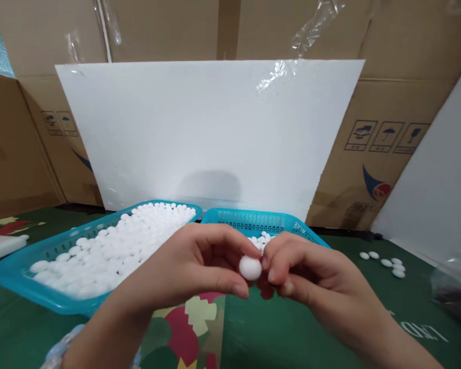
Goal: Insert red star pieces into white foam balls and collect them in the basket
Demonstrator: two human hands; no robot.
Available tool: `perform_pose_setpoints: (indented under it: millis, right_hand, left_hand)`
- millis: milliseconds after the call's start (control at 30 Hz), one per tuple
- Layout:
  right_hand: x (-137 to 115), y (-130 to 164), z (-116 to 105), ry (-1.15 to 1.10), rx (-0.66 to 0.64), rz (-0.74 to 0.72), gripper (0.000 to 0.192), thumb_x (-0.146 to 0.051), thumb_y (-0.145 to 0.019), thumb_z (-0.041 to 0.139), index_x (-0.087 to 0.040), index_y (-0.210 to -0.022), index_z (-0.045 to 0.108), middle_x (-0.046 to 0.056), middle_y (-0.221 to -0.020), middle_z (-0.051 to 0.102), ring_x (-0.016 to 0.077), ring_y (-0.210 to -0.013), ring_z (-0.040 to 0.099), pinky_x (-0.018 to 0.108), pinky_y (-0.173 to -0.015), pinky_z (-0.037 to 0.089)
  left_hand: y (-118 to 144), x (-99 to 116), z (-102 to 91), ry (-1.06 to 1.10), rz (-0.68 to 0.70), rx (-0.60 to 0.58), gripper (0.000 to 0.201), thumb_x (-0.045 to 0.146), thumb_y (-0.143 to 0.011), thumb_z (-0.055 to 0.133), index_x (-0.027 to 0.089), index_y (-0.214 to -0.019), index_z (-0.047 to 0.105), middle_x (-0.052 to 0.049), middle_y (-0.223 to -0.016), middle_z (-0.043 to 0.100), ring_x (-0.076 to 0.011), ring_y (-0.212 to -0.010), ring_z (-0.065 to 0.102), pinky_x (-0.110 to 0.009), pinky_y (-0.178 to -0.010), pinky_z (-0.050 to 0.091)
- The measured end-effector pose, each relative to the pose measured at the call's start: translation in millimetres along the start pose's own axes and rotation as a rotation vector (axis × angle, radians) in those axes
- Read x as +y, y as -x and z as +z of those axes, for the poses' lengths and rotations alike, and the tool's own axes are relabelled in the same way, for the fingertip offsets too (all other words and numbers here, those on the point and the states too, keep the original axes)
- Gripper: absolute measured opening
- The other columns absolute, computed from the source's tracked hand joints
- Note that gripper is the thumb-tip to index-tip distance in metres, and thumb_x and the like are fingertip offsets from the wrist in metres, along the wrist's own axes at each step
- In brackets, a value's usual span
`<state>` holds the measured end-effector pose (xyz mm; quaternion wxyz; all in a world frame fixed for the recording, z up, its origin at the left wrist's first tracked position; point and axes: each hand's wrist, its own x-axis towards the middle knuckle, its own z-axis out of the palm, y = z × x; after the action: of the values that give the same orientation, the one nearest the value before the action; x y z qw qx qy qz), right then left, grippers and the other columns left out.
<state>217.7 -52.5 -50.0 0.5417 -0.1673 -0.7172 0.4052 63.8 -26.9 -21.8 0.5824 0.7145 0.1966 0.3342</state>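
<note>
A small smooth white ball (250, 268) sits between the thumb and forefinger of my left hand (200, 261), which is closed on it. Right beside the ball is my right hand (311, 271), its thumb and fingers pinched together; what they hold, if anything, is too small to make out. Behind my left forearm lies a blue plastic basket (57, 302) heaped with white balls (138, 243). A second blue basket (253, 218) stands behind both hands, with some white balls (262, 238) showing in it; my hands hide much of it.
Several white balls (386, 263) lie loose on the green patterned cover (276, 333) at right. A clear plastic bag (455, 287) rests at the right edge, a white object (3, 247) at left. A white board (215, 128) leans on cardboard boxes (169, 31) behind.
</note>
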Motion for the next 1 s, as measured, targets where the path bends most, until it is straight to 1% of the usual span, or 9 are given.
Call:
perform_pose_setpoints:
  millis: [67, 167, 300, 400, 500, 600, 767, 900, 1000]
  right_hand:
    - [0, 0, 1, 0.063, 0.018, -0.034, 0.008, -0.024, -0.069, 0.051, -0.021, -0.064, 0.056, -0.002, -0.066, 0.046, 0.0063, -0.057, 0.049, 0.015, -0.052, 0.043]
    - [0, 0, 1, 0.192, 0.053, -0.088, 0.009, -0.021, -0.071, 0.049, -0.020, -0.062, 0.053, -0.001, -0.064, 0.046, 0.0082, -0.056, 0.048, 0.018, -0.049, 0.042]
    - [0, 1, 3, 0.268, 0.067, -0.095, 0.012, -0.009, -0.069, 0.046, -0.018, -0.062, 0.049, -0.001, -0.063, 0.045, 0.0083, -0.055, 0.047, 0.018, -0.049, 0.041]
    - [-2, 1, 5, 0.279, 0.066, -0.087, 0.012, -0.007, -0.068, 0.043, -0.018, -0.063, 0.048, -0.001, -0.063, 0.045, 0.0090, -0.057, 0.047, 0.019, -0.050, 0.040]
    - [-3, 1, 6, 0.253, 0.074, -0.055, 0.011, -0.007, -0.067, 0.042, -0.017, -0.064, 0.047, -0.001, -0.063, 0.044, 0.0090, -0.055, 0.046, 0.020, -0.049, 0.040]
    - [-3, 2, 7, 0.231, 0.093, -0.043, 0.010, -0.008, -0.066, 0.042, -0.017, -0.063, 0.046, 0.000, -0.063, 0.043, 0.0096, -0.056, 0.046, 0.021, -0.050, 0.040]
    - [-6, 1, 8, 0.250, 0.104, -0.059, 0.011, -0.007, -0.066, 0.041, -0.016, -0.062, 0.045, 0.000, -0.063, 0.044, 0.0094, -0.057, 0.046, 0.020, -0.050, 0.039]
    - [-7, 3, 9, 0.331, 0.124, -0.107, 0.011, -0.006, -0.066, 0.039, -0.016, -0.061, 0.044, 0.000, -0.061, 0.044, 0.0092, -0.055, 0.046, 0.018, -0.049, 0.038]
    - [-6, 5, 9, 0.432, 0.141, -0.140, 0.012, -0.007, -0.066, 0.039, -0.016, -0.060, 0.043, 0.000, -0.060, 0.044, 0.0096, -0.054, 0.045, 0.019, -0.047, 0.037]
  left_hand:
    - [-2, -3, 2.1, 0.085, -0.010, 0.005, 0.026, -0.002, -0.053, 0.054, 0.021, -0.066, 0.059, 0.006, -0.059, 0.058, -0.0036, -0.052, 0.051, -0.007, -0.045, 0.040]
    - [-1, -6, 3.4, 0.116, -0.031, 0.052, 0.023, -0.002, -0.053, 0.055, 0.018, -0.062, 0.059, 0.006, -0.054, 0.058, -0.0032, -0.045, 0.049, -0.008, -0.039, 0.037]
    - [0, -7, 2.7, 0.144, -0.033, 0.072, 0.022, -0.002, -0.051, 0.056, 0.018, -0.061, 0.060, 0.005, -0.055, 0.059, -0.0037, -0.045, 0.050, -0.008, -0.040, 0.038]
    - [-1, -6, 2.8, 0.157, -0.035, 0.067, 0.022, -0.002, -0.051, 0.056, 0.019, -0.060, 0.060, 0.005, -0.056, 0.059, -0.0037, -0.045, 0.050, -0.008, -0.040, 0.039]
    - [-3, -4, 4.4, 0.125, -0.045, 0.097, 0.022, -0.002, -0.050, 0.056, 0.019, -0.058, 0.060, 0.005, -0.056, 0.060, -0.0049, -0.047, 0.051, -0.009, -0.040, 0.039]
    - [-3, -4, 6.2, 0.110, -0.039, 0.096, 0.022, -0.001, -0.048, 0.058, 0.019, -0.056, 0.060, 0.004, -0.054, 0.060, -0.0072, -0.049, 0.052, -0.012, -0.041, 0.040]
    - [-1, -4, 8.0, 0.040, 0.013, 0.128, 0.020, 0.002, -0.046, 0.060, 0.020, -0.055, 0.060, 0.003, -0.053, 0.058, -0.0068, -0.048, 0.050, -0.011, -0.040, 0.038]
    - [0, -2, 9.2, -0.133, 0.052, 0.182, 0.013, 0.008, -0.045, 0.063, 0.019, -0.052, 0.059, 0.004, -0.050, 0.054, -0.0055, -0.046, 0.046, -0.010, -0.040, 0.036]
    - [-1, -1, 11.1, -0.197, 0.068, 0.182, 0.011, 0.009, -0.046, 0.063, 0.018, -0.050, 0.058, 0.004, -0.050, 0.052, -0.0048, -0.046, 0.045, -0.009, -0.040, 0.036]
